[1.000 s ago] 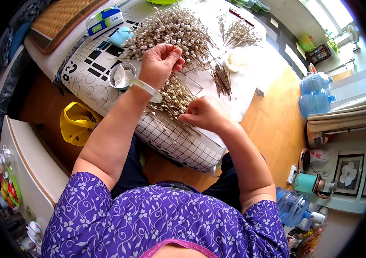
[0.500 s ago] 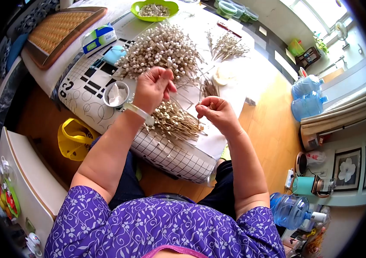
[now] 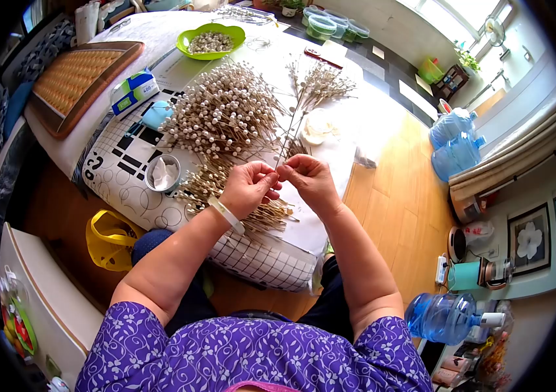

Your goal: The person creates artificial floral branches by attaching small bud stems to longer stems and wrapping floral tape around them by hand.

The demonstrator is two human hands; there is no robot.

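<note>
My left hand (image 3: pixel 250 189) and my right hand (image 3: pixel 312 184) meet fingertip to fingertip above the table. A thin dark stem (image 3: pixel 283 140) rises from my right hand's pinch. My left fingers are pinched at its lower end; what they hold is hidden. Just beyond is a large heap of dried stems with white bead-like heads (image 3: pixel 226 108). Partly under my left hand lies a bundle of cut dried stems (image 3: pixel 268 214). A small cup with white pieces (image 3: pixel 163 173) stands to the left, and a cream-coloured roll (image 3: pixel 317 127) lies beyond my right hand.
On the table (image 3: pixel 340 140) are a green bowl of white beads (image 3: pixel 211 42), a tissue pack (image 3: pixel 134 91), a blue item (image 3: pixel 156 115), a looser bunch of dried stems (image 3: pixel 320 83) and a dark red object (image 3: pixel 322 57). A yellow bag (image 3: pixel 109 242) sits lower left.
My left hand has come down and right from the heap of white-headed stems. My right hand has shifted slightly left, so both hands now meet. The view has tilted a little.
</note>
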